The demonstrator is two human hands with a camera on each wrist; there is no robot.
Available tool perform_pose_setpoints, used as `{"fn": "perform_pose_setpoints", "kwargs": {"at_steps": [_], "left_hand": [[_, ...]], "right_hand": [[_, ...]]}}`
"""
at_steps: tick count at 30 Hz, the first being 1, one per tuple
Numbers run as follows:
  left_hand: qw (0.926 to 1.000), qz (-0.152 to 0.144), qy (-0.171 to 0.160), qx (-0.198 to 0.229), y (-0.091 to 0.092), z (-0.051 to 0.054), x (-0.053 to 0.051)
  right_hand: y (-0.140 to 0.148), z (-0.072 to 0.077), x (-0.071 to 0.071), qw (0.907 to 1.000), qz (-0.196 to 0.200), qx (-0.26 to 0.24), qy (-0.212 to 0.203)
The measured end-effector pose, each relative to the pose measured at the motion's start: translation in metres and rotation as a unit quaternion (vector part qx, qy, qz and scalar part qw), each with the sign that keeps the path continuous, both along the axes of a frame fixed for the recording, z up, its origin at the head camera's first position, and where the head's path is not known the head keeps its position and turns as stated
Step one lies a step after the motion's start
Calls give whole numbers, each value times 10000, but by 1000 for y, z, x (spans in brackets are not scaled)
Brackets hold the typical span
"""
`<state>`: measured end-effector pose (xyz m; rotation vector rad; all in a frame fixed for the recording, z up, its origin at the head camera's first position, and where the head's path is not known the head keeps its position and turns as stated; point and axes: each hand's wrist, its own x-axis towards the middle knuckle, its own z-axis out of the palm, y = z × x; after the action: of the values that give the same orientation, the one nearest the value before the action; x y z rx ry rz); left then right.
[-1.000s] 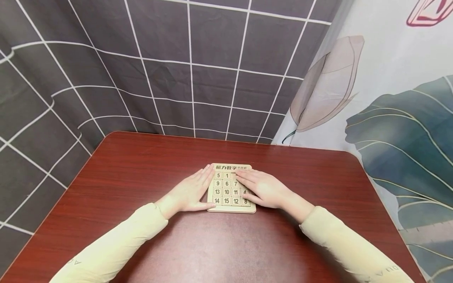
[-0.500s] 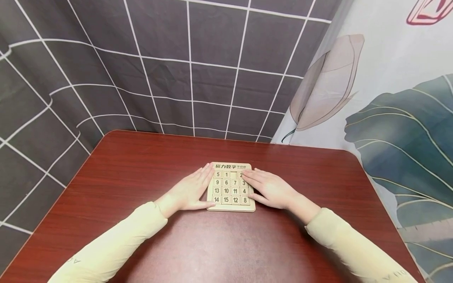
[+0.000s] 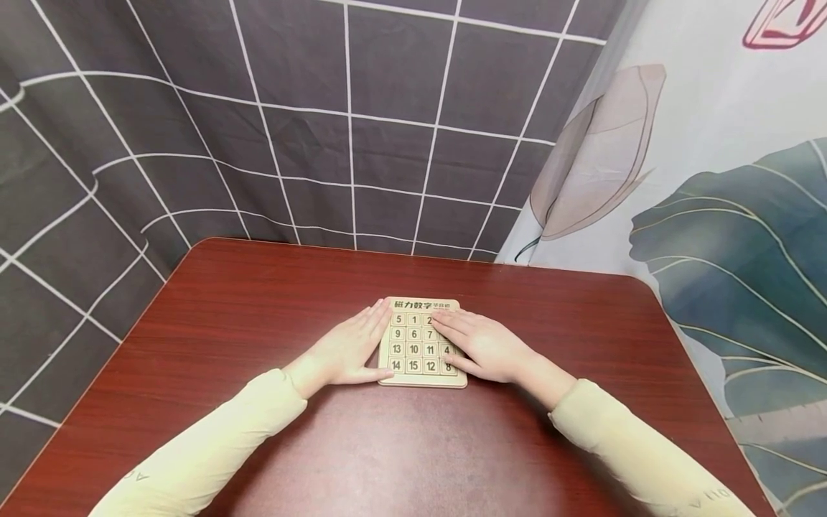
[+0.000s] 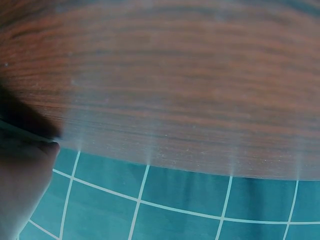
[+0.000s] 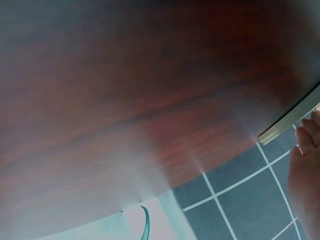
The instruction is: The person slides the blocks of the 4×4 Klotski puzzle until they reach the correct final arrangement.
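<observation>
A pale wooden sliding number puzzle lies flat on the table, with rows of numbered tiles under a line of dark printed characters. My left hand rests along its left edge, fingers straight and thumb at the lower left corner. From the right side, my right hand reaches over the board with fingers extended. Its fingertips touch near the 2 tile in the top row and hide the top right cells; its thumb lies by the 8 tile. The right wrist view catches only the board's edge beside the hand.
The reddish-brown wooden table has rounded far corners. Behind it hangs a dark grey curtain with white grid lines. A white curtain with leaf prints hangs at the right.
My right hand has drawn back right, then moved left again over the board. The 2 tile has slid left into the top row's gap. My left hand has stayed in place.
</observation>
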<state>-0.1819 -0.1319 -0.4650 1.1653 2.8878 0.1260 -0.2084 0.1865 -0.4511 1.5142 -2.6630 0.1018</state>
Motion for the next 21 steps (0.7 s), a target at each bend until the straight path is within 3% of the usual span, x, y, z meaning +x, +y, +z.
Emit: {"fn": "perform_pose_setpoints", "kwargs": {"at_steps": [11, 21], "left_hand": [[10000, 1, 50, -86, 0, -1, -1], [10000, 3, -1, -25, 0, 0, 0]], "right_hand": [[23, -1, 20, 9998, 50, 6, 173], [20, 0, 11, 9997, -1, 11, 233]]}}
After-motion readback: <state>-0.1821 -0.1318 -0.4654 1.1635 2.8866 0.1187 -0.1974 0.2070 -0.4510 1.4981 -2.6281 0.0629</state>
